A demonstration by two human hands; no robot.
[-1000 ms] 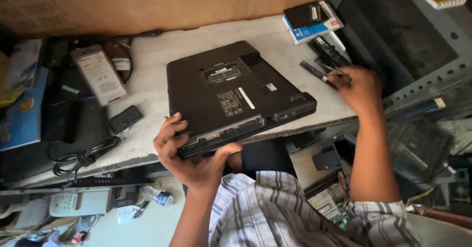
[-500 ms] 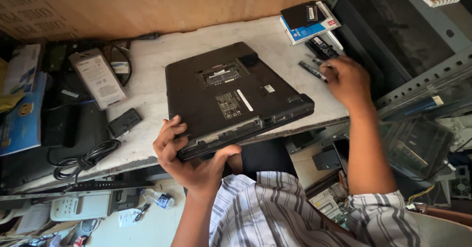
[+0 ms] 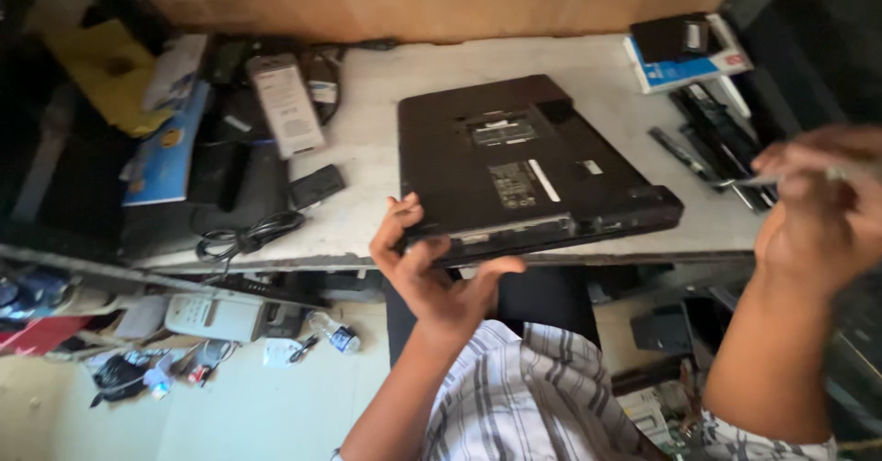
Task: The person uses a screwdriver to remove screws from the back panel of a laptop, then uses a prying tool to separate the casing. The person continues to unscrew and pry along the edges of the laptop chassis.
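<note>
A black laptop point(image 3: 514, 158) lies upside down on the white table point(image 3: 386, 103), its near edge hanging over the table's front. My left hand point(image 3: 432, 277) grips that near edge at the left corner, thumb on the underside panel. My right hand point(image 3: 818, 213) is raised at the right, off the table and blurred, its fingers closed on a thin metal tool point(image 3: 749, 182) that points left. The tool's tip hangs over several black battery packs point(image 3: 726, 130) beside the laptop.
A blue and white box point(image 3: 680, 66) with a black part on top sits at the back right. At the left are a grey adapter point(image 3: 285, 103), a small black block point(image 3: 315, 185), coiled cables point(image 3: 248, 236) and papers. Clutter and a bottle point(image 3: 335, 332) lie on the floor below.
My right hand has lifted off the table's right side and come toward me with the thin tool in it. My left hand keeps its grip on the laptop's edge.
</note>
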